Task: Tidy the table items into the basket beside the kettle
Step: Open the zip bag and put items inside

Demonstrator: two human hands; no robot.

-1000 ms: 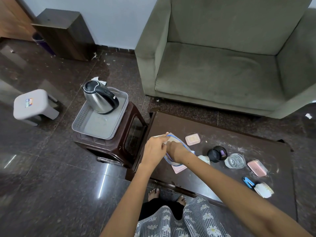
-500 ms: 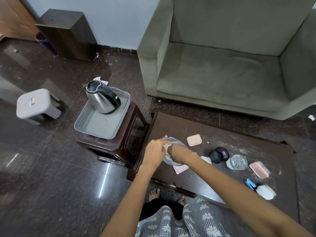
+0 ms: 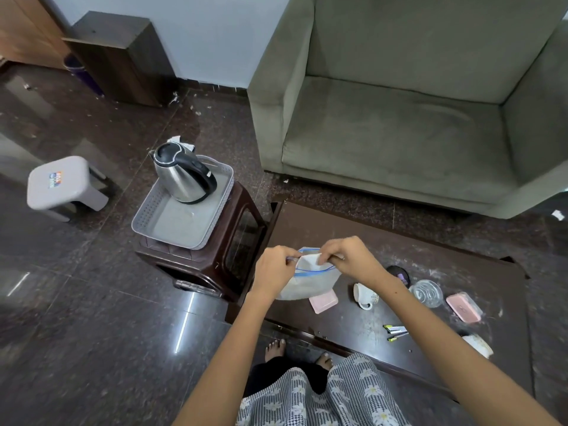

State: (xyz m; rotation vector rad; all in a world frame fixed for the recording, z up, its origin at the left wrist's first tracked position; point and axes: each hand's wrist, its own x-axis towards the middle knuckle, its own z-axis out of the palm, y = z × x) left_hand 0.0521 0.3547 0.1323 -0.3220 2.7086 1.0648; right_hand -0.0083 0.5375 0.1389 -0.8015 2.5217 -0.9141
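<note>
Both hands hold a clear zip bag [image 3: 307, 284] with a blue seal above the left end of the dark table [image 3: 353, 327]. My left hand [image 3: 273, 269] pinches its left top edge and my right hand [image 3: 350, 256] pinches the right top edge. Something white sits inside the bag. The grey basket [image 3: 153, 216] stands on a brown stool to the left, with a steel kettle [image 3: 184, 173] in its far end. On the table lie a pink lid [image 3: 324, 302], a white cup [image 3: 362, 295], a dark round case [image 3: 399, 273], a glass dish [image 3: 428, 292], a pink box [image 3: 462, 307] and pens [image 3: 395, 332].
A green armchair [image 3: 399, 118] stands behind the table. A small grey stool [image 3: 61, 186] and a dark wooden cabinet [image 3: 123, 56] are on the floor at left. A white object [image 3: 478, 345] lies near the table's right front. My bare feet show under the table edge.
My right hand has come out of the bag's mouth and now pinches its top edge. The bag hangs lower and fuller between both hands. The view has shifted slightly.
</note>
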